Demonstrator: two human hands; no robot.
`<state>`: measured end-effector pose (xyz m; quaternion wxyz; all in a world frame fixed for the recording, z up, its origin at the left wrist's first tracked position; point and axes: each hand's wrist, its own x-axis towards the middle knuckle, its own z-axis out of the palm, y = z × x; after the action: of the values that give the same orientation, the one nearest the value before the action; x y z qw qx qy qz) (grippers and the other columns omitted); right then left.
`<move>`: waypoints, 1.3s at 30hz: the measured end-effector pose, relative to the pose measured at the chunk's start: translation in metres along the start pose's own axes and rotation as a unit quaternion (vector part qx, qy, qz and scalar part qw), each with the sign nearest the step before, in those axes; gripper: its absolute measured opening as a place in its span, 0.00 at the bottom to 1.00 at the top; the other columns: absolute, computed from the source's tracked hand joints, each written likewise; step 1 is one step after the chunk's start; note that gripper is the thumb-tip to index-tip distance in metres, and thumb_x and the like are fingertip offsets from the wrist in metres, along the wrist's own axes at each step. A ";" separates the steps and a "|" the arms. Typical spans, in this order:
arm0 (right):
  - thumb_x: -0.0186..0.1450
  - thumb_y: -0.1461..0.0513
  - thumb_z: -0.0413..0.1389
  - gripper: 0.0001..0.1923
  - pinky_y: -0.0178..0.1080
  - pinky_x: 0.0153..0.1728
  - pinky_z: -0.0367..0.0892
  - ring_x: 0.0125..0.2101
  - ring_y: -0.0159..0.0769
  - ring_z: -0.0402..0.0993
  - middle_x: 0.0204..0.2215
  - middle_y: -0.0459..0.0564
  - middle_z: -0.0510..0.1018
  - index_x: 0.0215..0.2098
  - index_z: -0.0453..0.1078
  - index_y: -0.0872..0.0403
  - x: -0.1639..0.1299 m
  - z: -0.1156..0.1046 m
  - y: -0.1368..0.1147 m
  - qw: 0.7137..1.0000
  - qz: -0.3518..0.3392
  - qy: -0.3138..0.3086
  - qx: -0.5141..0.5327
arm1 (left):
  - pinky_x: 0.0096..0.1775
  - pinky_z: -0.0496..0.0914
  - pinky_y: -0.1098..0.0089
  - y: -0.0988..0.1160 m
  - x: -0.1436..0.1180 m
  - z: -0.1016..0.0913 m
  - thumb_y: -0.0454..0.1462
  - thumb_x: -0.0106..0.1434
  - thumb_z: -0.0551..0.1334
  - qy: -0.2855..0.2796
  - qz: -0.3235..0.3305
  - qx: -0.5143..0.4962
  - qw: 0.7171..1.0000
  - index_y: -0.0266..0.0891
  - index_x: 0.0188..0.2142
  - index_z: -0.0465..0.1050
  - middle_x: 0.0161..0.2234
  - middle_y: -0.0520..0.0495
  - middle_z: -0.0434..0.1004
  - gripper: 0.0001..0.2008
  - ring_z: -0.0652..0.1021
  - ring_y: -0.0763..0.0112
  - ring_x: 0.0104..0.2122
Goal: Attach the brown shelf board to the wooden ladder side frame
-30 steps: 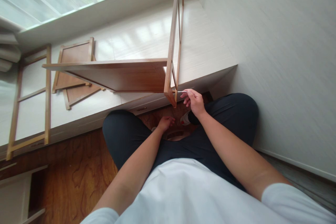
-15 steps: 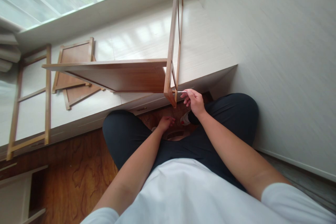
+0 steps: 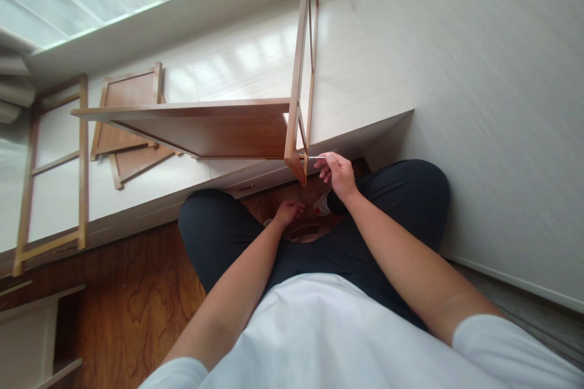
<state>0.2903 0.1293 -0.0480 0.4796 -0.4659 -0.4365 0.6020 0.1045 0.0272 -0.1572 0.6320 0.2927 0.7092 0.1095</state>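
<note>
My right hand pinches a thin metal rod, whose far end meets the lower corner of an upright wooden frame. A brown wooden panel joins this frame and extends left from it, over the edge of the white ledge. Below the corner, between my knees, my left hand hangs with its fingers curled. Whether anything is inside those fingers is hidden. It is apart from the frame.
On the white ledge lie two smaller wooden panels, one overlapping the other. A ladder-like wooden frame leans at the left. A pale panel piece is on the wood floor. The wall rises at my right.
Almost nothing differs. My right hand stays at the frame's corner with the thin metal rod, and the whole view has shifted very slightly.
</note>
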 end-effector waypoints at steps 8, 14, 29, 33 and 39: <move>0.65 0.41 0.56 0.27 0.27 0.14 0.60 0.20 0.25 0.70 0.30 0.50 0.81 0.40 0.76 0.56 0.000 0.000 0.000 1.000 0.001 0.000 -0.004 | 0.45 0.78 0.62 0.004 -0.003 0.001 0.46 0.70 0.62 0.000 -0.009 0.004 1.000 0.36 0.50 0.73 0.46 0.44 0.78 0.18 0.79 0.69 0.42; 0.65 0.40 0.56 0.27 0.28 0.14 0.60 0.20 0.26 0.70 0.30 0.50 0.81 0.40 0.75 0.56 -0.001 0.000 -0.001 1.000 0.001 0.000 -0.004 | 0.42 0.78 0.65 0.008 -0.007 0.002 0.46 0.70 0.61 0.001 -0.014 0.007 1.000 0.35 0.49 0.74 0.43 0.45 0.78 0.17 0.79 0.71 0.39; 0.65 0.39 0.55 0.28 0.28 0.14 0.59 0.20 0.25 0.70 0.30 0.50 0.81 0.40 0.75 0.55 0.000 -0.001 0.002 1.000 -0.001 -0.004 -0.009 | 0.41 0.78 0.65 0.011 -0.010 0.002 0.47 0.70 0.61 -0.001 -0.019 0.014 1.000 0.35 0.48 0.74 0.42 0.46 0.78 0.17 0.79 0.71 0.38; 0.65 0.39 0.56 0.28 0.28 0.14 0.59 0.19 0.26 0.69 0.30 0.50 0.81 0.40 0.75 0.56 0.000 -0.001 0.002 1.000 -0.001 -0.003 -0.006 | 0.43 0.78 0.64 0.011 -0.010 0.003 0.47 0.70 0.61 -0.001 -0.023 0.015 1.000 0.35 0.49 0.74 0.44 0.45 0.78 0.18 0.79 0.70 0.40; 0.65 0.40 0.55 0.28 0.28 0.14 0.59 0.20 0.25 0.69 0.30 0.49 0.81 0.40 0.75 0.55 -0.001 -0.001 0.001 1.000 -0.003 -0.002 -0.012 | 0.43 0.78 0.63 0.010 -0.008 0.003 0.47 0.70 0.61 -0.003 -0.022 0.012 1.000 0.35 0.49 0.74 0.44 0.45 0.78 0.17 0.79 0.70 0.40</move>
<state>0.2909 0.1284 -0.0487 0.4748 -0.4688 -0.4460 0.5966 0.1100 0.0297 -0.1456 0.6331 0.2848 0.7146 0.0860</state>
